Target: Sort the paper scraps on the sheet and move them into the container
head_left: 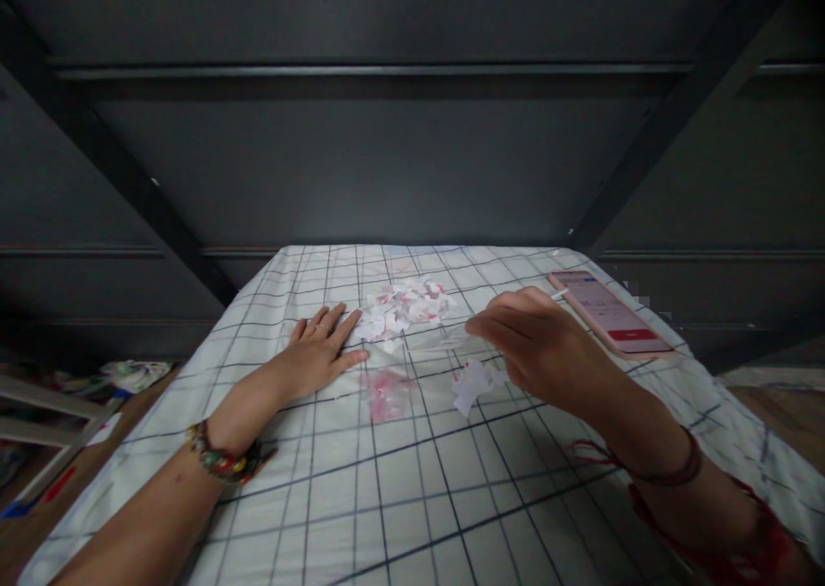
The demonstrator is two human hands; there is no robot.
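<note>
My left hand (315, 354) lies flat on the checked cloth with its fingers spread, the fingertips touching the edge of a heap of torn paper scraps (412, 302), white with pink and red marks. My right hand (541, 337) is closed in a pen-like grip on a thin white stick (559, 294), whose upper end juts out behind the knuckles. Its lower end is blurred near a pale scrap at the fingertips. Beneath this hand sits a smaller cluster of white scraps (473, 384). A pink-stained, see-through patch (388, 394) lies between the hands.
A white cloth with dark grid lines (412, 500) covers the table. On its right side rests a phone (609, 311) with its screen lit. A dark panelled wall (387, 165) rises behind the table. At the lower left, a pale frame (51, 431) stands beside the table.
</note>
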